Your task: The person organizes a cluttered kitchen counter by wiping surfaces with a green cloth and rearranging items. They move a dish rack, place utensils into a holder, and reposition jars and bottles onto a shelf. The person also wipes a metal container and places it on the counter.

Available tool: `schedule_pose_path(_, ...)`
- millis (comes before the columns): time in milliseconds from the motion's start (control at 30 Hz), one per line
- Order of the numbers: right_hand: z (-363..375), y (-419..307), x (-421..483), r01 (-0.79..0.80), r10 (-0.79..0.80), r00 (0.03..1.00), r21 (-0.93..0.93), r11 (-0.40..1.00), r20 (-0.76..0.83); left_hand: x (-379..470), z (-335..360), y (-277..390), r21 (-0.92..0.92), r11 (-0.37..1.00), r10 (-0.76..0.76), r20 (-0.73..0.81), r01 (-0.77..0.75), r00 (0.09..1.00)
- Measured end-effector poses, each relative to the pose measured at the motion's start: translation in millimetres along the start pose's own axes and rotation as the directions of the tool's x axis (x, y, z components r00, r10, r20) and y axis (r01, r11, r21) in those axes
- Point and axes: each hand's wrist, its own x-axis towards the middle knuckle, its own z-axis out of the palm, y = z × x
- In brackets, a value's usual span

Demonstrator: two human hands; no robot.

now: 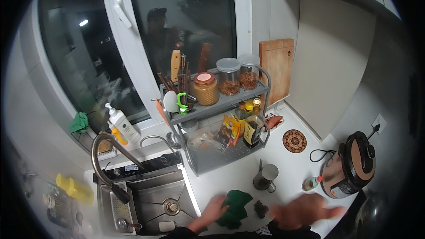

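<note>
My left hand point(214, 210) lies at the left edge of a crumpled dark green cloth point(235, 208), its fingers gripping the fabric. On the white countertop point(217, 181), a small dark, rough clump point(261, 209) sits right of the cloth; its kind is unclear. My right hand point(302, 210) is motion-blurred over the counter beyond the clump, and I make out nothing in it. Above it, near the pressure cooker, stands a small clear bottle point(310, 184) with a red cap. A grey metal pot point(265, 177) with a spout and handle stands behind the cloth and clump.
To the left is a steel sink point(159, 192) with an arched faucet point(94, 152). A two-tier grey rack point(219, 157) holds jars, utensils and sauce bottles. An electric pressure cooker point(348, 169) stands right, near a patterned round mat point(294, 141). A wooden cutting board point(277, 73) leans behind.
</note>
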Motion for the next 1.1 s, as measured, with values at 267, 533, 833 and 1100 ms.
schedule_pose_path(267, 101, -52, 90, 0.029, -0.302, 0.742, 0.422, 0.906, 0.598, -23, 32, 7, 0.285, 0.953, 0.067, 0.137, -0.104, 0.988)
schedule_pose_path(533, 108, -58, 19, 0.688, -0.675, 0.635, 0.123, 0.715, 0.376, -50, 40, -15, 0.173, 0.982, 0.080, 0.023, -0.083, 0.997)
schedule_pose_path(833, 124, -69, -29, 0.854, -0.653, 0.517, -0.278, 0.440, 0.554, -37, 25, 21, 0.106, 0.993, -0.037, -0.091, 0.046, 0.995)
schedule_pose_path(1100, 92, -61, -50, 0.650, -0.534, 0.741, -0.238, 0.721, 0.407, -23, 11, 41, -0.263, 0.942, -0.261, -0.189, 0.208, 0.947)
